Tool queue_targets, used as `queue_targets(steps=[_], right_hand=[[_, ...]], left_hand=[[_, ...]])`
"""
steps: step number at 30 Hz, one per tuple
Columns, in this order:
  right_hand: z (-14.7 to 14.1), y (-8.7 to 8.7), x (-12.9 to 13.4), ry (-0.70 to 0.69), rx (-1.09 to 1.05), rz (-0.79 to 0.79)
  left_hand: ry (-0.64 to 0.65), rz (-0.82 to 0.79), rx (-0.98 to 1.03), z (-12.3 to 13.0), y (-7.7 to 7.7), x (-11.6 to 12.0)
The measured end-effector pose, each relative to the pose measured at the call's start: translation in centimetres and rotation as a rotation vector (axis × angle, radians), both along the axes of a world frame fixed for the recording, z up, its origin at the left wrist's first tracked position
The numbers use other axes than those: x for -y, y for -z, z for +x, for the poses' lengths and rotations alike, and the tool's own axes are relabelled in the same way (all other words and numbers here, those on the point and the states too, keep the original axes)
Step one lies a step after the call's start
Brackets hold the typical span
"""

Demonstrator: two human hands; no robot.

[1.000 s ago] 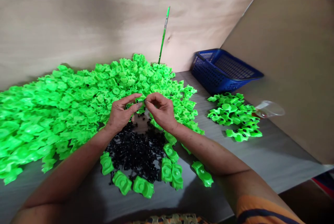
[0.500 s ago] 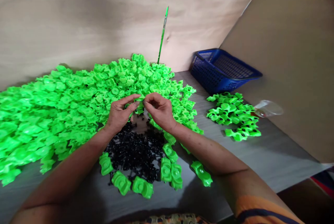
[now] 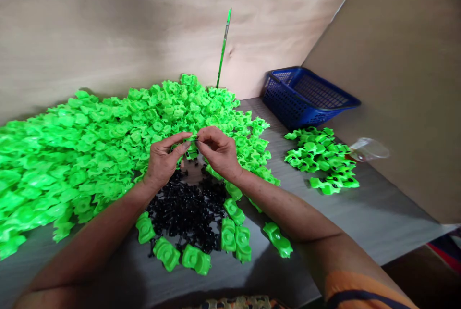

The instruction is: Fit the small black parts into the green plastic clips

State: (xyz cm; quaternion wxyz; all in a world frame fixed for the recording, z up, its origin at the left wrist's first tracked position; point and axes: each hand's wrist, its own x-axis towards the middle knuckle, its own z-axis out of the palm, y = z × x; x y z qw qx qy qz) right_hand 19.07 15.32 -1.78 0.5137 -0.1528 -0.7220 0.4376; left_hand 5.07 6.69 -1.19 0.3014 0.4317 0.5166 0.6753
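Observation:
My left hand (image 3: 162, 157) pinches a green plastic toy car body (image 3: 190, 148) between thumb and fingers, above the far end of the black pile. Fingertips of my right hand (image 3: 219, 150) are closed at the right edge of that body, on a small dark piece that looks like a black wheel axle; the fingers mostly hide it. Below both hands lies a heap of black wheel axles (image 3: 187, 213). Several green car bodies ring this heap, among them one at the front (image 3: 196, 259) and one at the right (image 3: 277, 240).
A large mound of green car bodies (image 3: 90, 141) covers the left and back of the grey table (image 3: 378, 213). A thin green stick (image 3: 224, 49) stands upright behind it. At right are a blue plastic basket (image 3: 309, 100), a group of green bodies with black parts (image 3: 324, 160) and a clear plastic cup (image 3: 370, 149).
Both hands stay almost in place at the green car body. The right fingertips have shifted very slightly against it, and the whole view has moved a little.

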Motion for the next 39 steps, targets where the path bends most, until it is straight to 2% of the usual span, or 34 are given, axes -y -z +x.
queue_targets(steps=[9, 14, 18, 22, 26, 33, 39], right_hand=[[0.1, -0.4, -0.1, -0.010, 0.042, -0.007], [0.1, -0.3, -0.6, -0.054, 0.076, -0.067], [0.2, -0.4, -1.0, -0.142, 0.101, -0.191], [0.5, -0.9, -1.2, -0.200, 0.103, -0.328], [0.6, -1.0, -1.4, -0.272, 0.117, -0.398], [0.7, -1.3, -1.0, -0.332, 0.132, -0.400], [0.6, -1.5, -0.6, -0.287, 0.070, -0.388]], left_hand=[[-0.034, 0.004, -0.056, 0.0, 0.1, 0.0], [-0.041, -0.023, 0.074, 0.5, 0.5, -0.3], [0.002, -0.061, 0.173, 0.4, 0.6, -0.5], [-0.005, -0.021, 0.080, -0.1, 0.6, -0.6], [0.021, 0.005, -0.019, -0.1, 0.7, -0.5], [0.044, -0.008, -0.094, 0.0, 0.6, -0.1], [0.052, 0.020, -0.044, 0.0, 0.5, -0.2]])
